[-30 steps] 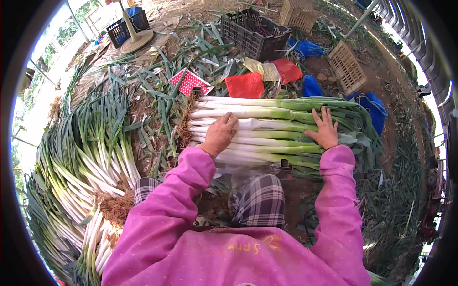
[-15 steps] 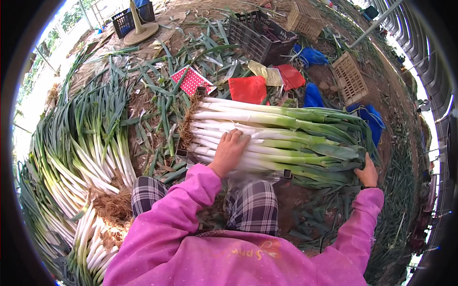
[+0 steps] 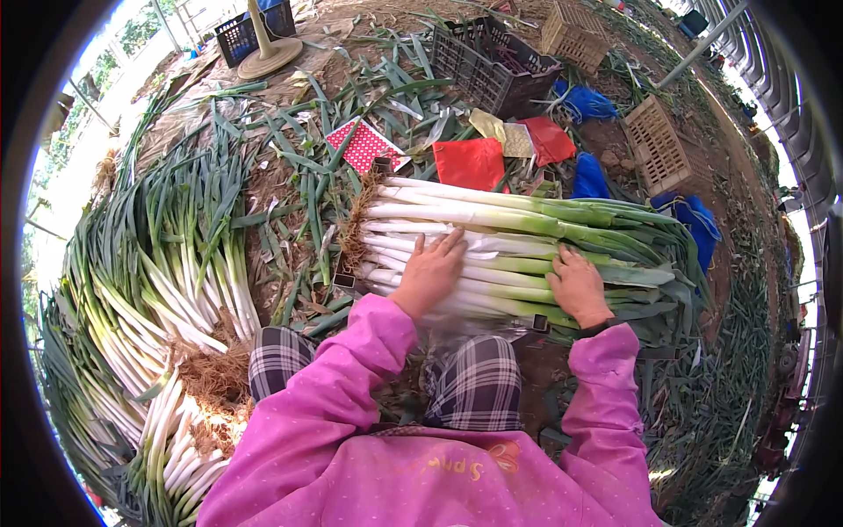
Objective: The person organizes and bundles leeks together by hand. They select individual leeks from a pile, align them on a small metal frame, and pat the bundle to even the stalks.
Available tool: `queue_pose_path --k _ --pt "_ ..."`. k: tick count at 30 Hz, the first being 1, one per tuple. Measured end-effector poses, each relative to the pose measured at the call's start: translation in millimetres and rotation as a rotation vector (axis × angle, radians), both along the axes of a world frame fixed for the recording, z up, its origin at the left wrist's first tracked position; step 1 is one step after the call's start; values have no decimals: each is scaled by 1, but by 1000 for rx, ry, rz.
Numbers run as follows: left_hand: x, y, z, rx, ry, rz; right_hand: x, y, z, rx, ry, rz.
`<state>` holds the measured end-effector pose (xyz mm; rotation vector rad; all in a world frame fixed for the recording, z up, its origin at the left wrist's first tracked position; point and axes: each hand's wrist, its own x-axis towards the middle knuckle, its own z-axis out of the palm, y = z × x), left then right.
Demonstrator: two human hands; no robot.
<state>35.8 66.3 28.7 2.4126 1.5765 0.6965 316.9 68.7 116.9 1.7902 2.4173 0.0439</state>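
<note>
A bundle of long green onions lies crosswise before my knees, its roots at the left and leaves at the right. It rests among the dark square posts of a low stand. My left hand lies on the white stalks with its fingers spread. On the pale green part farther right rests my right hand, fingers stretched out and apart. Neither hand is wrapped round a stalk.
To my left spreads a big pile of green onions. Beyond the bundle are red cloth pieces, a dotted red sheet, a black crate, tan crates and blue bags. Loose leaves litter the ground.
My right hand has moved left from the leaf ends to the middle of the bundle. My left hand stays on the white stalks, its fingers now more spread.
</note>
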Motion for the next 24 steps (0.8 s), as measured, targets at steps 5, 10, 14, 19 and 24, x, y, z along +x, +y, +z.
queue_pose_path --k 5,10,14,19,24 --pt "-12 20 10 -252 -270 -8 12 6 -16 -30 198 13" --pt "17 18 14 -116 -165 190 4 0 -23 20 187 -6" --pt "27 9 14 103 -87 109 6 -5 -20 27 189 -14" --pt "19 -5 5 209 -113 30 4 -6 -22 27 180 -11" --pt "12 -8 0 179 -153 -27 1 -9 -27 82 179 -6"
